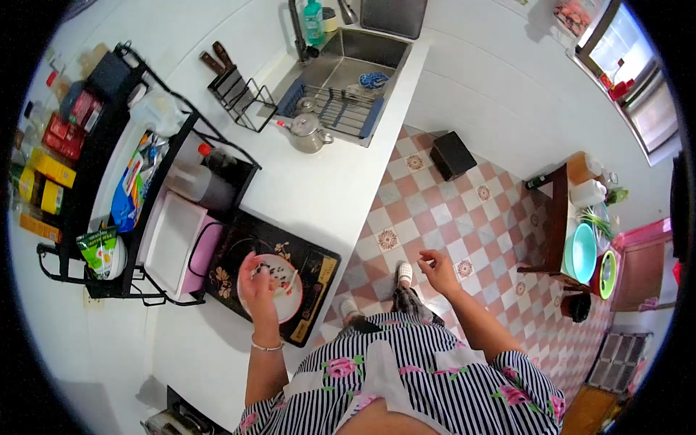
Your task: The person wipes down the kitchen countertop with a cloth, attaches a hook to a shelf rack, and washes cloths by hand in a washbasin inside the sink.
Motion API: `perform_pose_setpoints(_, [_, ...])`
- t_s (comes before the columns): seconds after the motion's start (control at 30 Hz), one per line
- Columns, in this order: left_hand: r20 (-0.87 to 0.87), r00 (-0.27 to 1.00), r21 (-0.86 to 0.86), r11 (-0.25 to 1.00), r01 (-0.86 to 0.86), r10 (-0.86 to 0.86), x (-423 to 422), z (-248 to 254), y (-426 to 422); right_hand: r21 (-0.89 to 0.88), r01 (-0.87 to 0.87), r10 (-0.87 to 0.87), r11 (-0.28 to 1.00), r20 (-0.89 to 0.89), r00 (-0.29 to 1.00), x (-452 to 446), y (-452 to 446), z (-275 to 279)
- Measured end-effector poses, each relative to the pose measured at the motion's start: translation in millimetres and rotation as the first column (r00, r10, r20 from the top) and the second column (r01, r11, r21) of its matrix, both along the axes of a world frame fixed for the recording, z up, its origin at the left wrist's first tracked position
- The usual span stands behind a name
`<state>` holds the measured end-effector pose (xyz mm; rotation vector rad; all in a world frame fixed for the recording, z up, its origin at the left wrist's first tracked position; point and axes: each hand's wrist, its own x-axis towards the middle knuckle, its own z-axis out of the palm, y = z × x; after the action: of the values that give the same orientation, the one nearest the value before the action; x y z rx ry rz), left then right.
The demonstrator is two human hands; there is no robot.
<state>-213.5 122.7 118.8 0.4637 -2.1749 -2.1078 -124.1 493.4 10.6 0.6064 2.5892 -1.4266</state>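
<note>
Plate: red-rimmed, resting on the black cooktop; partly covered from view by the left hand.
Left hand: over the plate, fingers bent inward; cannot tell whether gripping or touching.
Right hand: above the tiled floor, fingers loosely bent and spread apart.
Teapot: metal, upright on the white counter, just beside the dish rack.
</note>
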Motion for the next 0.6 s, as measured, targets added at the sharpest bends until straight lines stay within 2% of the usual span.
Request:
perform_pose_setpoints(0.07, [-0.004,0.994,-0.025,0.994,0.111,-0.111,-17,-1,40,-0.017,-0.025,0.025,1.0,-0.003,1.0,-4,23,4])
perform_pose_setpoints(0.1, [0.091,0.988,0.021,0.992,0.124,-0.126,-28,-2,61,-0.034,-0.046,0.046,0.998,0.013,0.999,-14,39,16])
perform_pose_setpoints(0.17, [0.175,0.97,0.026,0.985,0.169,-0.171,-50,-8,103,-0.059,-0.057,0.057,0.997,0.002,0.998,-20,67,20])
perform_pose_setpoints(0.27, [0.315,0.921,0.077,0.973,0.217,-0.23,-99,-36,155,-0.004,-0.044,0.044,0.999,-0.056,0.997,-23,115,23])
perform_pose_setpoints(0.3, [0.349,0.915,0.146,0.976,0.162,-0.204,-120,-54,168,0.029,-0.033,0.034,0.999,-0.04,0.999,-22,134,24])
perform_pose_setpoints(0.37, [0.412,0.896,0.257,0.965,0.061,-0.166,-165,-81,187,-0.038,0.066,-0.066,0.997,-0.007,0.998,-15,173,8])
perform_pose_setpoints(0.5, [0.395,0.914,0.419,0.904,-0.089,-0.093,-240,-120,205,-0.045,0.167,-0.162,0.985,0.094,0.982,-7,227,15])
perform_pose_setpoints(0.53, [0.393,0.913,0.594,0.789,-0.158,-0.113,-264,-168,188,-0.066,0.178,-0.171,0.982,0.089,0.981,-9,233,14])
perform_pose_setpoints(0.6, [0.413,0.897,0.638,0.753,-0.161,-0.158,-295,-194,173,-0.073,0.251,-0.244,0.965,0.089,0.966,-10,246,20])
